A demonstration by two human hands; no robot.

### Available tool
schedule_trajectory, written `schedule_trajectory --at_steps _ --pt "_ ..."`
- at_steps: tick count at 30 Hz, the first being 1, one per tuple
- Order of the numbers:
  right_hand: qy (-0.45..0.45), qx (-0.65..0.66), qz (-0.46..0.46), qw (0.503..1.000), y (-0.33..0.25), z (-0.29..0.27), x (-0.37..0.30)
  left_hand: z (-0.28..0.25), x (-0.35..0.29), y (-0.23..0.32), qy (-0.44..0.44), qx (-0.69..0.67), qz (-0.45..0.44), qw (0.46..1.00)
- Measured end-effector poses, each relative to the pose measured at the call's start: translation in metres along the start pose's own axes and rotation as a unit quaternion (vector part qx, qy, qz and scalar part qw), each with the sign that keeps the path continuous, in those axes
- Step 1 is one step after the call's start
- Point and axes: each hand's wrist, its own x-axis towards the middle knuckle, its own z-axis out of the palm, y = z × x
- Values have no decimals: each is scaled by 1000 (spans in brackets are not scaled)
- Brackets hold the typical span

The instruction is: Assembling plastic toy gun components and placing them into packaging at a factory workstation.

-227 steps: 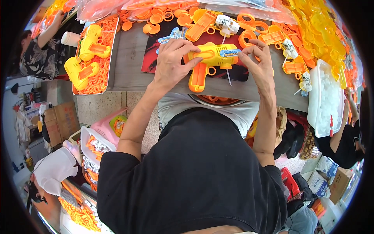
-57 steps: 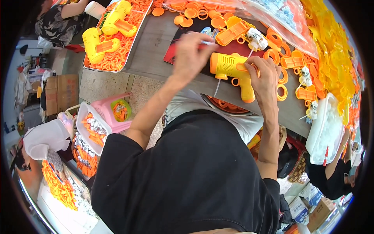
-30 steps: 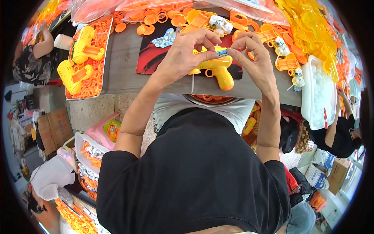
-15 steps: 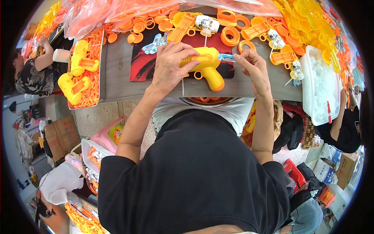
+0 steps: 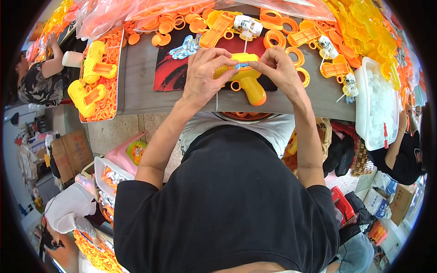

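Note:
A yellow toy bubble gun [image 5: 253, 90] lies on its side over a red and black mat [image 5: 170, 75], its grip toward me. My left hand [image 5: 202, 75] is closed around its left end, the fingertips at one end of a small blue sticker [image 5: 243, 65]. The other end of the sticker is between the thumb and fingers of my right hand [image 5: 280, 70]. The sticker lies along the gun's side; whether all of it touches the plastic I cannot tell. More blue stickers [image 5: 185, 47] sit on the mat beyond my left hand.
Orange rings [image 5: 274, 39] and half-built guns with white motors [image 5: 248, 26] line the far side. At left stands a tray [image 5: 119, 77] of orange parts with two yellow gun bodies [image 5: 99, 61]. A white bin [image 5: 364, 104] of translucent pieces is at right. Co-workers sit on both sides.
My right hand has moved left, bringing the sticker from beyond the gun's right end onto its side. The left hand's fingertips now meet the sticker.

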Motion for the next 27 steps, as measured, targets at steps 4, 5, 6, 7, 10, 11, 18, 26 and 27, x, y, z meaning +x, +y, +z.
schedule_trajectory --at_steps 4,5,6,7,10,11,18,26,27 --pt "54 -166 -242 955 -7 -3 -15 1 -4 0 8 0 0 1000" --pt "52 -166 -242 955 -7 -1 -15 0 -5 -2 6 -36 -14 999" --pt "39 -219 -280 934 -7 0 -18 2 -5 -2 4 -75 -27 997" --pt "26 -272 -316 909 -5 2 -20 2 -4 -1 4 -78 -27 997" --pt "-2 -237 -299 924 -9 15 -23 1 -2 -2 8 -63 -15 998" --pt "-11 -210 -280 937 -11 15 -24 2 -3 -1 7 -62 -14 998" --pt "-57 119 54 990 0 0 0 2 -2 -3 11 -58 -18 998" --pt "-155 90 75 981 11 2 14 1 -8 -2 8 -26 4 1000" --pt "-144 61 44 987 15 3 15 2 -8 -4 17 -12 11 1000"
